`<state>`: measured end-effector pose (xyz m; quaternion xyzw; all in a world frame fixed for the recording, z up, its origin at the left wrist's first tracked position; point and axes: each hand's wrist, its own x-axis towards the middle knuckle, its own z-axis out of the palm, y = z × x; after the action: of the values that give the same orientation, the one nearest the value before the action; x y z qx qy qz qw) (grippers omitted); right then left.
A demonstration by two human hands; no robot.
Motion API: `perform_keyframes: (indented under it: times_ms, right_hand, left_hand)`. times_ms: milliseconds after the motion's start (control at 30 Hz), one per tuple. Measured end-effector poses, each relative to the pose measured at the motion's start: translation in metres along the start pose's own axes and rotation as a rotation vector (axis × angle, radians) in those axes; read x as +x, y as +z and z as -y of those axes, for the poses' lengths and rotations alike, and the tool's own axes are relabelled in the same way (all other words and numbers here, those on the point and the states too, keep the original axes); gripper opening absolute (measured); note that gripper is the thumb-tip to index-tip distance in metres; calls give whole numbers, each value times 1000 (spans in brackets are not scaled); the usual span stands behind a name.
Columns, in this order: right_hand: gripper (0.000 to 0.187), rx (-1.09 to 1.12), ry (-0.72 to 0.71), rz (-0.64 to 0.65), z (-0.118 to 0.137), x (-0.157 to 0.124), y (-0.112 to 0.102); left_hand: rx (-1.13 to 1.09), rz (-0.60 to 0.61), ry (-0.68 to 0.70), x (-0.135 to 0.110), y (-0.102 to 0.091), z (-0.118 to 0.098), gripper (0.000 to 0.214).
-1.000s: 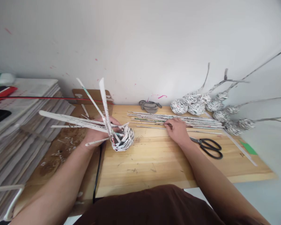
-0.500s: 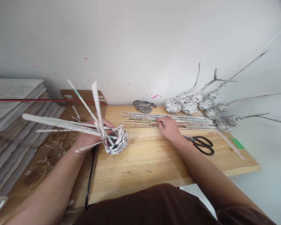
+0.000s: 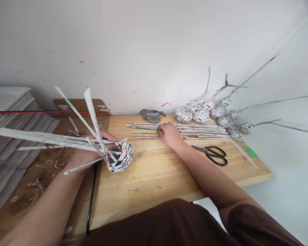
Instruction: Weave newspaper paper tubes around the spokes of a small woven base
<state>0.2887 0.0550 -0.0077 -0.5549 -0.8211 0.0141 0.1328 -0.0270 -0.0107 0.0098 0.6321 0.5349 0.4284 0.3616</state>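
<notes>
My left hand [image 3: 88, 150] is closed round a small woven newspaper basket [image 3: 121, 158] that lies tipped on the wooden board [image 3: 154, 177]. Several loose paper strips [image 3: 46, 138] stick out of the basket to the left and upward. My right hand [image 3: 170, 134] rests on a row of rolled paper sticks [image 3: 195, 130] laid along the back of the board, its fingers curled onto the sticks near their left end. Whether it grips one I cannot make out.
Black scissors [image 3: 212, 153] lie right of my right hand. Several woven paper balls with long stems [image 3: 210, 112] stand at the back right. A grey lump [image 3: 151, 115] sits by the wall. Stacked newspapers [image 3: 12, 136] fill the left. A black cable [image 3: 91, 198] runs beside the board.
My right hand has slid left along the row of paper sticks. The view has shifted, so everything sits further left in frame. My left hand keeps hold of the basket.
</notes>
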Motion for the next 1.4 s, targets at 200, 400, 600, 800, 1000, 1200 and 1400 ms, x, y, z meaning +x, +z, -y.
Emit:
perform_keyframes:
  times_ms: [200, 400, 600, 800, 1000, 1200, 1400]
  right_hand:
    - [17, -16, 19, -13, 1, 0, 4]
    - [16, 4, 9, -27, -3, 4, 8]
    - [19, 61, -40, -84, -3, 7, 8]
    - [26, 189, -221, -324, 12, -12, -28]
    - [32, 153, -461, -554, 20, -34, -64]
    - [44, 76, -505, -623, 18, -41, -77]
    - [41, 60, -534, -611, 21, -41, -76]
  left_hand:
    - [-17, 16, -9, -1, -1, 3, 27]
    - [-64, 10, -13, -1, 1, 3, 27]
    - [-75, 53, 16, -5, 0, 3, 23]
    - [-98, 4, 121, -4, 0, -1, 18]
    - [-264, -60, 49, -1, 0, -1, 19]
    - [-488, -91, -21, 4, 1, 0, 27]
    - [-500, -33, -43, 4, 2, 2, 29]
